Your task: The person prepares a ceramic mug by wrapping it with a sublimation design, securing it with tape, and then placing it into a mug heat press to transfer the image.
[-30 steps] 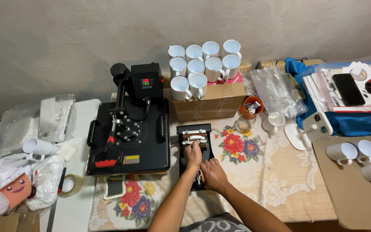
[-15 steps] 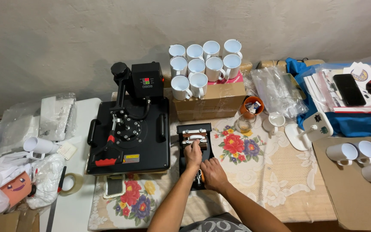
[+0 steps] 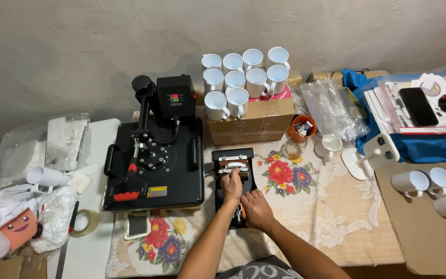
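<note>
Mug press: small black clamp unit (image 3: 235,170) on the floral tablecloth (image 3: 305,206), just right of the black heat press (image 3: 153,165).
Left hand (image 3: 232,187): fingers curled down over the clamp's middle, gripping it.
Right hand (image 3: 255,207): closed around the clamp's near-end handle.
Behind: white mugs (image 3: 243,77) stacked on a cardboard box (image 3: 249,121).

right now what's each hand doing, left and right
Left hand: closed on the top of the small black press attachment.
Right hand: closed around the press's lever; how tightly cannot be told.
</note>
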